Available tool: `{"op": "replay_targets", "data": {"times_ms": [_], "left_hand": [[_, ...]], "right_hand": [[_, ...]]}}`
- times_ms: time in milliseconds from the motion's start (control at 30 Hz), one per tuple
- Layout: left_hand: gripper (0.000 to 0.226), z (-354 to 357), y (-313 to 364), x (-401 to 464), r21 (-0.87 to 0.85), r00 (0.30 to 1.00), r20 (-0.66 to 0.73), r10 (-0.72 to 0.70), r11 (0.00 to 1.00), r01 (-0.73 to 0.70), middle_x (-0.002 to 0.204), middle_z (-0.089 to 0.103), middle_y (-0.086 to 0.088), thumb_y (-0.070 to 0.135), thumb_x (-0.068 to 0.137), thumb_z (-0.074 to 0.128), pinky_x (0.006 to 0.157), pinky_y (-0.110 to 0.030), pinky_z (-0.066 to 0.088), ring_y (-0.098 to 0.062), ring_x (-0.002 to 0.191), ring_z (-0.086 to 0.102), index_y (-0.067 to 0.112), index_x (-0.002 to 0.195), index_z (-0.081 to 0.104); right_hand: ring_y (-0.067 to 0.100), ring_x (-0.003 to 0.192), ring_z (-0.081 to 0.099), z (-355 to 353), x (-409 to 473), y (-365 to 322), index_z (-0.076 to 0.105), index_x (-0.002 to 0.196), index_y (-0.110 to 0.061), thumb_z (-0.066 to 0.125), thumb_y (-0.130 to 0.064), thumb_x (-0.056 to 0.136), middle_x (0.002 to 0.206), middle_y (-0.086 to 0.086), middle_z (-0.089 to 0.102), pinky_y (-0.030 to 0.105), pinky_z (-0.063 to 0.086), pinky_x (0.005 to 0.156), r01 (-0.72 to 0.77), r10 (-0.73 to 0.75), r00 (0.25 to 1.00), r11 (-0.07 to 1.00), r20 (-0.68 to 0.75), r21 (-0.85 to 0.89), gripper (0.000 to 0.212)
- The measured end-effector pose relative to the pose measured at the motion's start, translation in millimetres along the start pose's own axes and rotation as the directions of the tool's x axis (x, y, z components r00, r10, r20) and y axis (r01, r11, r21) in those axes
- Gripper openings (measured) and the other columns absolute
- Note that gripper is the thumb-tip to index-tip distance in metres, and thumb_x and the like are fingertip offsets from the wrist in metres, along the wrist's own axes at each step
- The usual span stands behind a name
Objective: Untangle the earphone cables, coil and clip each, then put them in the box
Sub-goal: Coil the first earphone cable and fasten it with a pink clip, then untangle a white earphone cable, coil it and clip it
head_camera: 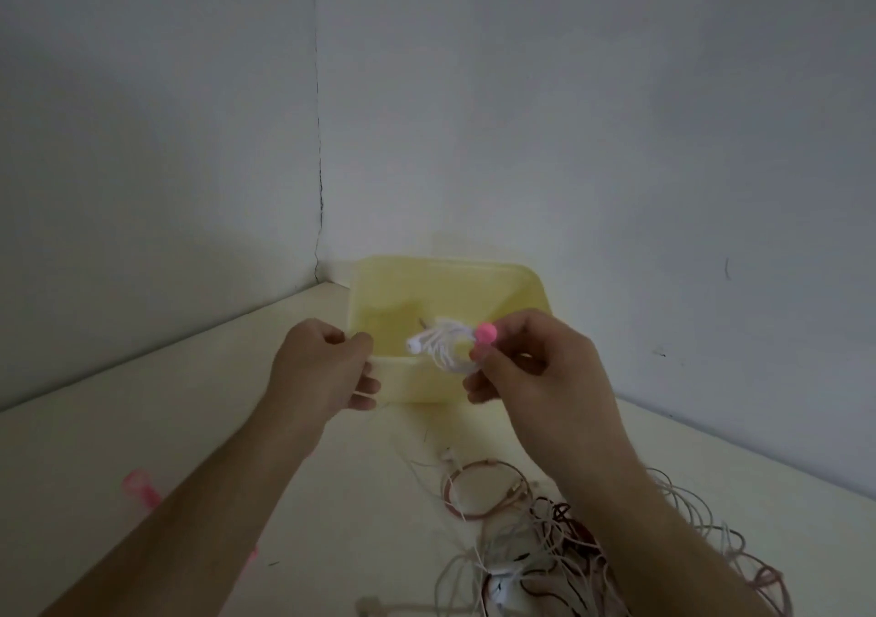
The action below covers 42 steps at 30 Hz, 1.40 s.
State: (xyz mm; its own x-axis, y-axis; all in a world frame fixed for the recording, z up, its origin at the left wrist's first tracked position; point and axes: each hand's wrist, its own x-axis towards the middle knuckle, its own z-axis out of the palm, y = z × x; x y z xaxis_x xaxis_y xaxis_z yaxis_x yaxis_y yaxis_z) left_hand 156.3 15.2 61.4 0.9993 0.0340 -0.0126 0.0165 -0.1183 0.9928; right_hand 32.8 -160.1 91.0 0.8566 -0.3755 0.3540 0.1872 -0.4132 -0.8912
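Observation:
A yellow box (516,289) stands open in the table's far corner. Over its near edge my right hand (535,370) pinches a pink clip (487,333) fastened on a coiled white earphone cable (443,346). My left hand (322,370) hovers just left of the coil with its fingers curled, and nothing shows in its grip. A tangle of white, pink and dark red earphone cables (559,540) lies on the table under my right forearm.
Two grey walls meet behind the box. A pink clip (140,491) lies on the cream table (142,427) beside my left forearm, and another pink bit (252,555) peeks out under that arm.

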Motion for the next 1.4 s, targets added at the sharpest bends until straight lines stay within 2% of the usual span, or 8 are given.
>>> {"op": "replay_targets", "data": {"times_ms": [200, 333, 433, 633, 967, 1100, 1233, 1400], "left_hand": [[0.012, -4, -15, -24, -0.137, 0.992, 0.109, -0.061, 0.988, 0.076, 0.074, 0.068, -0.026, -0.001, 0.094, 0.061, 0.055, -0.042, 0.065, -0.032, 0.06, 0.074, -0.007, 0.103, 0.058], [0.015, -5, -19, -28, -0.172, 0.991, 0.122, -0.058, 0.982, 0.078, 0.08, 0.073, -0.032, 0.004, 0.098, 0.064, 0.056, -0.037, 0.065, -0.033, 0.064, 0.076, -0.008, 0.104, 0.059], [0.019, -7, -20, -27, -0.219, 0.991, 0.126, -0.051, 0.973, 0.078, 0.072, 0.076, -0.023, 0.007, 0.099, 0.064, 0.057, -0.034, 0.065, -0.032, 0.066, 0.077, -0.009, 0.108, 0.06], [0.025, -5, -21, -20, -0.35, 0.996, 0.07, -0.05, 0.934, 0.071, 0.068, 0.07, -0.017, 0.007, 0.098, 0.067, 0.061, -0.036, 0.065, -0.032, 0.066, 0.077, -0.012, 0.112, 0.06], [0.018, -7, -17, -26, -0.421, 0.996, 0.085, -0.004, 0.906, 0.039, 0.087, 0.072, -0.023, 0.013, 0.105, 0.057, 0.064, -0.04, 0.065, -0.03, 0.069, 0.075, -0.004, 0.107, 0.061], [0.015, -34, -18, -19, -0.348, 0.999, -0.005, 0.032, 0.937, -0.032, 0.084, 0.076, -0.017, 0.012, 0.102, 0.057, 0.076, -0.047, 0.059, -0.033, 0.072, 0.076, 0.001, 0.098, 0.066], [0.019, -62, -17, -8, -0.375, 0.99, -0.123, 0.062, 0.921, -0.105, 0.072, 0.071, -0.014, 0.004, 0.099, 0.052, 0.066, -0.038, 0.058, -0.026, 0.062, 0.069, 0.002, 0.088, 0.066], [0.019, -67, -22, -4, -0.325, 0.989, -0.14, 0.055, 0.941, -0.098, 0.066, 0.066, -0.01, 0.003, 0.097, 0.05, 0.057, -0.033, 0.051, -0.021, 0.054, 0.058, 0.002, 0.086, 0.066]], "right_hand": [[0.013, 0.072, 0.075, 42, 63, 4, 0.071, 0.085, -0.025, 0.073, -0.016, 0.096, 0.082, -0.007, 0.075, 0.039, 0.063, 0.071, 0.168, -0.124, 0.983, 0.908, 0.135, -0.385, 0.014], [0.022, 0.082, 0.077, 69, 84, 15, 0.078, 0.095, -0.014, 0.075, -0.018, 0.095, 0.094, 0.004, 0.078, 0.043, 0.065, 0.081, 0.205, -0.019, 0.94, 0.829, 0.34, -0.52, 0.005], [0.021, 0.091, 0.077, 70, 85, 17, 0.078, 0.116, -0.013, 0.068, -0.014, 0.097, 0.107, 0.006, 0.079, 0.04, 0.064, 0.09, 0.198, 0.077, 0.903, 0.799, 0.423, -0.568, 0.022], [0.0, 0.096, 0.066, 24, 53, 8, 0.078, 0.105, -0.029, 0.067, -0.036, 0.101, 0.102, -0.016, 0.074, 0.02, 0.051, 0.084, 0.271, -0.007, 0.899, 0.793, 0.438, -0.546, 0.014], [0.027, 0.104, 0.065, 17, 53, 23, 0.072, 0.127, -0.024, 0.05, 0.003, 0.093, 0.112, 0.001, 0.071, 0.043, 0.058, 0.082, 0.287, -0.151, 0.957, 0.623, 0.249, -0.728, 0.048], [0.033, 0.134, 0.051, 28, 42, 19, 0.052, 0.152, -0.014, 0.051, 0.008, 0.084, 0.14, 0.009, 0.062, 0.044, 0.046, 0.109, 0.246, -0.123, 0.969, 0.582, 0.215, -0.775, 0.071], [0.034, 0.117, 0.057, 55, 13, 9, 0.063, 0.129, -0.007, 0.052, 0.012, 0.072, 0.125, 0.013, 0.063, 0.046, 0.052, 0.098, 0.334, -0.319, 0.933, 0.586, 0.17, -0.738, 0.061], [0.025, 0.12, 0.061, 108, -6, 10, 0.066, 0.13, -0.023, 0.052, -0.003, 0.087, 0.127, 0.004, 0.066, 0.041, 0.055, 0.098, 0.355, 0.069, 0.822, 0.714, 0.565, -0.603, 0.049]]}}
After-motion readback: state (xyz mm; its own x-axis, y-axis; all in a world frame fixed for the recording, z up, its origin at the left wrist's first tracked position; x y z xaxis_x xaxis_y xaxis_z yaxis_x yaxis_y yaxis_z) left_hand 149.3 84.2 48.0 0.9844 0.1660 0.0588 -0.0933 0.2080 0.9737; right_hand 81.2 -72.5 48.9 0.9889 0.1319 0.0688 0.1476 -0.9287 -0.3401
